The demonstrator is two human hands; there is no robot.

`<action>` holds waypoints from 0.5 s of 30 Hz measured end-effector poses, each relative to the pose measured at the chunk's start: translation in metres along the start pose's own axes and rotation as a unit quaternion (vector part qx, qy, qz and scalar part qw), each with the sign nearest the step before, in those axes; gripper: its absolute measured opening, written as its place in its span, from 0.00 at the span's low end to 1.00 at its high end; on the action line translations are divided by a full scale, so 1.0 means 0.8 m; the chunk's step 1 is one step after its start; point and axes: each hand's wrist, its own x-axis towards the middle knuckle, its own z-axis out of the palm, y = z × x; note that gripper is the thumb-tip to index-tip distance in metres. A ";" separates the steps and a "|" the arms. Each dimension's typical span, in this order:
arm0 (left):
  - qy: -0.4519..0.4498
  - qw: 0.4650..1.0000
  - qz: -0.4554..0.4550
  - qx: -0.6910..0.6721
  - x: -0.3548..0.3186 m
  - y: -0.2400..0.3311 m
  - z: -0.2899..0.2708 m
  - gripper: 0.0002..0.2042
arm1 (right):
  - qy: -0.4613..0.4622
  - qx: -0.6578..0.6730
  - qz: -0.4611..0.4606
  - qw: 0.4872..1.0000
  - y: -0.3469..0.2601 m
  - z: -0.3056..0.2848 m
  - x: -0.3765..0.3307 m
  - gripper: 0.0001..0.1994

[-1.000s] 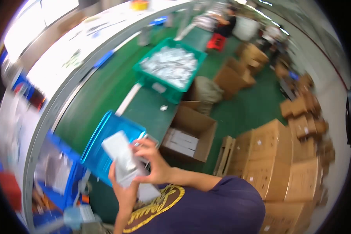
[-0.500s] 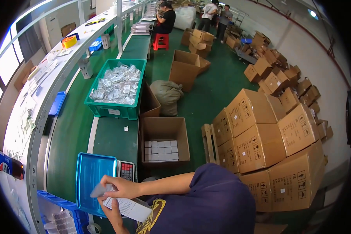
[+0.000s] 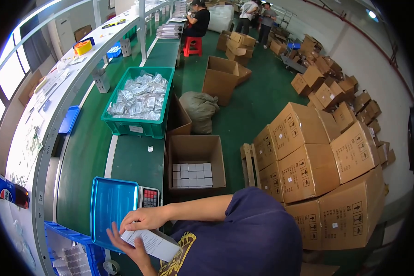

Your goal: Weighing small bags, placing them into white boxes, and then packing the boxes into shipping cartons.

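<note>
A long white box with printed text on its face lies tilted against my shirt. My left hand supports it near its upper end, thumb along the printed face and the other fingers stretched beyond it. Closed over that same end is my right hand, its fingers curled down at the box's edge; what they hold, if anything, is hidden. Both hands are over the near right part of a blue tray, beside a scale's keypad.
Beyond the tray, a green bin holds several clear packets. An open carton of small white boxes stands right of the bench. Stacked cartons rise at my right; a blue crate sits at lower left. A person sits far ahead.
The clear packet in my right hand has gone from sight at the box's upper end. My right hand has come down onto that end, and my left fingers have spread out.
</note>
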 end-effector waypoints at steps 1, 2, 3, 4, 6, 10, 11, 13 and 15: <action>-0.044 0.999 -0.026 0.017 0.000 -0.001 -0.004 0.36 | 0.003 0.002 0.000 1.000 0.003 0.002 -0.004 0.18; -0.044 0.999 -0.027 0.018 -0.002 -0.001 -0.005 0.36 | 0.003 -0.023 -0.021 1.000 0.005 0.002 -0.007 0.17; -0.045 0.998 -0.047 0.016 -0.005 -0.001 -0.005 0.33 | 0.003 -0.049 -0.042 0.998 0.007 0.003 -0.008 0.17; -0.046 0.997 -0.067 0.013 -0.007 -0.001 -0.007 0.29 | 0.002 -0.048 -0.042 0.998 0.008 0.001 -0.008 0.17; -0.051 0.995 -0.072 0.045 -0.015 -0.002 -0.012 0.27 | -0.034 -0.049 -0.050 0.997 0.009 0.000 -0.008 0.17; -0.010 0.993 -0.089 0.072 -0.024 -0.012 -0.022 0.20 | 0.037 -0.033 -0.050 0.998 0.026 0.019 -0.007 0.16; 0.005 0.995 -0.082 0.057 -0.022 -0.006 -0.017 0.20 | 0.084 -0.019 0.016 0.996 0.024 0.027 -0.013 0.16; 0.004 0.991 -0.061 0.115 -0.012 0.009 0.006 0.22 | 0.218 0.095 -0.008 0.971 0.059 0.044 -0.019 0.15; -0.020 0.996 -0.088 -0.007 -0.019 -0.022 -0.006 0.20 | 0.240 0.128 0.009 0.962 0.060 0.048 -0.023 0.12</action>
